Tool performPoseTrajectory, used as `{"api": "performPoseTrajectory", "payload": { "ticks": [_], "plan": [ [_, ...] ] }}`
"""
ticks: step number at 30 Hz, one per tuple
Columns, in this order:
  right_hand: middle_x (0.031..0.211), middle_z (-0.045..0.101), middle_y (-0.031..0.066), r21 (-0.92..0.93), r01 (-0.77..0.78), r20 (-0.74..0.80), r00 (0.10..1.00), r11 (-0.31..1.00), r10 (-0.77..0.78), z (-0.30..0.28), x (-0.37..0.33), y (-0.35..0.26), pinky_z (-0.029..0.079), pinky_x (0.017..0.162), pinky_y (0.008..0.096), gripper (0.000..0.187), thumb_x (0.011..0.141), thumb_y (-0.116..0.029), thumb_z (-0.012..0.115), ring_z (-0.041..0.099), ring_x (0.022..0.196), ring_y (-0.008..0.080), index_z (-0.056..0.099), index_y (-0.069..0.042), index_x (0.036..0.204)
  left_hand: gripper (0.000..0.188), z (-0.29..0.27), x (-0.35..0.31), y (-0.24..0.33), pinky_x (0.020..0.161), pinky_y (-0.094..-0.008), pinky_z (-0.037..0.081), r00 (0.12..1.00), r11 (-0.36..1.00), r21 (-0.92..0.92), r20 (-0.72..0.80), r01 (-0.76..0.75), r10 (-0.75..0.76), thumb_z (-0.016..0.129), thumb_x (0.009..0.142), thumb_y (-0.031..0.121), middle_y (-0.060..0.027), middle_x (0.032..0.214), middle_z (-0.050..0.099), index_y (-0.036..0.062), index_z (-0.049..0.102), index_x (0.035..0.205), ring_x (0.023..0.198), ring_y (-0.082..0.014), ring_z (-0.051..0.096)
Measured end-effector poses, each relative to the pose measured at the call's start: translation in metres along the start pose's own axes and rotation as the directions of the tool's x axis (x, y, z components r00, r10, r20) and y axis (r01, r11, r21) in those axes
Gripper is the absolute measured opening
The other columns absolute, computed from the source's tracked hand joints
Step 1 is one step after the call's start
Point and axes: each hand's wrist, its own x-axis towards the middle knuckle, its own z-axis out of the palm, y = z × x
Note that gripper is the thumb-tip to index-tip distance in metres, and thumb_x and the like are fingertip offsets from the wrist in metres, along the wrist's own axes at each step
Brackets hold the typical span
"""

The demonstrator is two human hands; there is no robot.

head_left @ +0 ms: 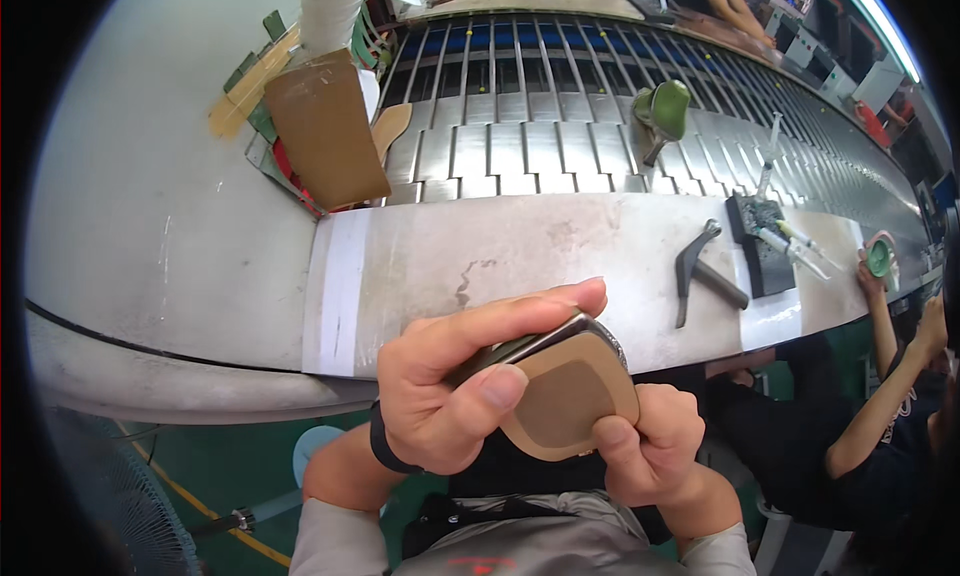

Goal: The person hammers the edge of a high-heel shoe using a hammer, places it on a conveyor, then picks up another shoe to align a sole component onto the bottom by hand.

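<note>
Over bench point(560, 266), both hands clamp shoe point(560, 391): L hand point(450, 391) wraps upper, R hand point(650, 451) pinches sole edge. Prob light, stiffish; best held by rim.

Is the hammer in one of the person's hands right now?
No. The hammer lies by itself on the workbench, while both the left hand and right hand grip a shoe.
</note>
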Motion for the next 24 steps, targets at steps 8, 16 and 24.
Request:
{"api": "performPoseTrajectory", "payload": {
  "ticks": [8, 16, 24],
  "plan": [
    [0.06, 0.054, 0.0082, -0.046, 0.019, 0.06, 0.998, 0.999, -0.016, 0.02, 0.007, -0.01, 0.042, 0.044, 0.0372, 0.019, 0.095, -0.011, 0.077, 0.054, 0.047, 0.026, 0.068, -0.002, 0.082, 0.021, 0.004, -0.016, 0.018, 0.112, -0.0462, 0.051, 0.974, 0.991, -0.132, -0.221, 0.024, -0.053, 0.061, 0.106, 0.004, -0.0343, 0.132, 0.068, -0.0054, 0.06, 0.125, 0.123, -0.0301, 0.07],
    [0.059, 0.056, 0.0089, 0.101, -0.035, 0.136, 0.991, 0.994, 0.021, 0.037, 0.025, -0.005, 0.044, 0.044, 0.038, 0.02, 0.094, -0.015, 0.08, 0.057, 0.046, 0.027, 0.068, -0.004, 0.083, 0.026, -0.003, -0.002, 0.032, 0.106, -0.0539, 0.055, 0.903, 0.951, 0.283, -0.429, 0.122, 0.011, 0.07, 0.102, 0.018, -0.0281, 0.102, 0.074, 0.0034, 0.049, 0.103, 0.102, -0.0368, 0.076],
    [0.058, 0.056, 0.0123, 0.139, -0.15, 0.11, 0.985, 0.979, 0.135, 0.037, 0.027, -0.009, 0.045, 0.046, 0.0383, 0.024, 0.095, -0.016, 0.079, 0.058, 0.048, 0.0281, 0.066, -0.003, 0.08, 0.025, -0.01, 0.014, 0.043, 0.099, -0.0416, 0.057, 0.948, 0.826, 0.518, -0.313, 0.223, -0.06, 0.074, 0.097, 0.014, -0.0198, 0.101, 0.075, -0.001, 0.059, 0.111, 0.101, -0.0294, 0.076]
  ]
}}
